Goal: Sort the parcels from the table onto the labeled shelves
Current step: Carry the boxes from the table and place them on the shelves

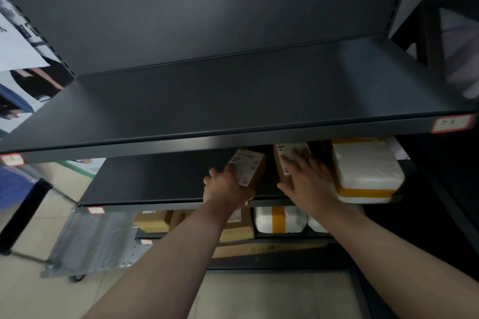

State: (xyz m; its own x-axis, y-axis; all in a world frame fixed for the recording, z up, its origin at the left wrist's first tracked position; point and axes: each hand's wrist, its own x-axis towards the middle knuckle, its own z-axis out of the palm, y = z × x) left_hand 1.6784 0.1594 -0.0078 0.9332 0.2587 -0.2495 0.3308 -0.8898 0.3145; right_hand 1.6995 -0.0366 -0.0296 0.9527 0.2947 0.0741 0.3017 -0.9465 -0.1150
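Note:
Both my arms reach into the second shelf of a dark metal rack. My left hand grips a small brown cardboard parcel with a white label on top, on the shelf. My right hand lies flat, fingers spread, on a second brown parcel with a white label just to the right. A white foam parcel banded with yellow tape sits at the shelf's right end.
The top shelf holds nothing; red-edged labels mark the shelf fronts. The lower shelf holds brown boxes and white foam parcels. A perforated metal trolley stands on the tiled floor at lower left.

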